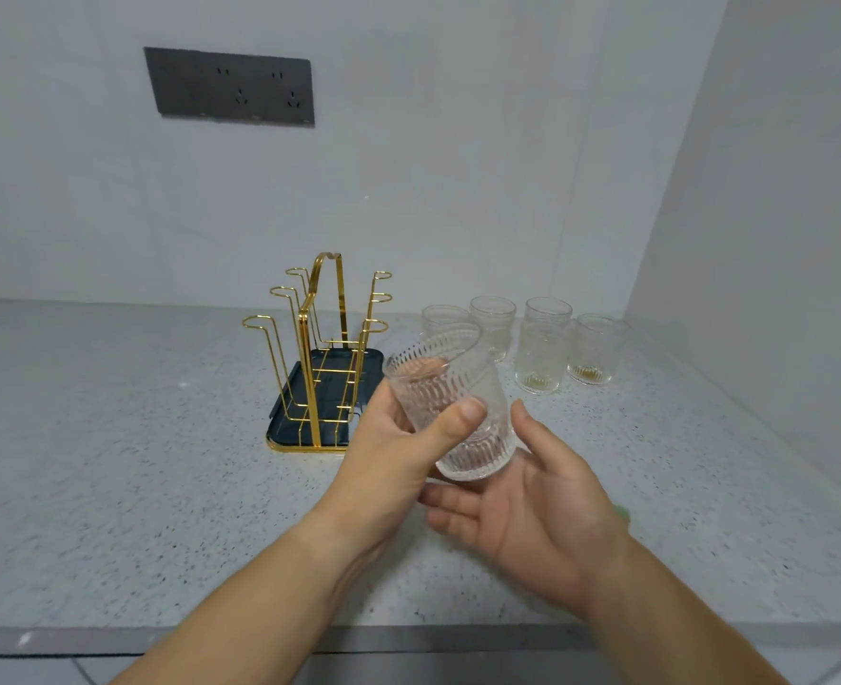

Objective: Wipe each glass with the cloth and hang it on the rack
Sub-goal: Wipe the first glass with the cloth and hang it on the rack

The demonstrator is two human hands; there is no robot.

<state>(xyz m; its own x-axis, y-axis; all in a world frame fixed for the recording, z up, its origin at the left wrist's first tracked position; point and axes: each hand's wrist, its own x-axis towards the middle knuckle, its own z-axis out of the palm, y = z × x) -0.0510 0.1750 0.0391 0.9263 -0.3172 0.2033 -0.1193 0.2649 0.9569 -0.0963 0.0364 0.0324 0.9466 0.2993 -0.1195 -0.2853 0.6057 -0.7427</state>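
My left hand [399, 447] grips a clear ribbed glass [458, 388], thumb across its side, tilted with the mouth toward the upper left. My right hand [532, 506] is under the glass base, fingers fairly straight, palm turned toward it. A gold wire rack [319, 348] with several loop hooks stands on a dark tray [285, 432] left of the glass; no glass hangs on it. Several more ribbed glasses [542, 353] stand upright behind, at the right. No cloth is visible, except a small green patch [621, 514] behind my right hand.
A speckled grey countertop [137, 462] runs to the front edge near the bottom. A white wall rises at the back, with a dark socket panel [230, 86]. A white side wall [779, 239] closes the right, just beyond the standing glasses.
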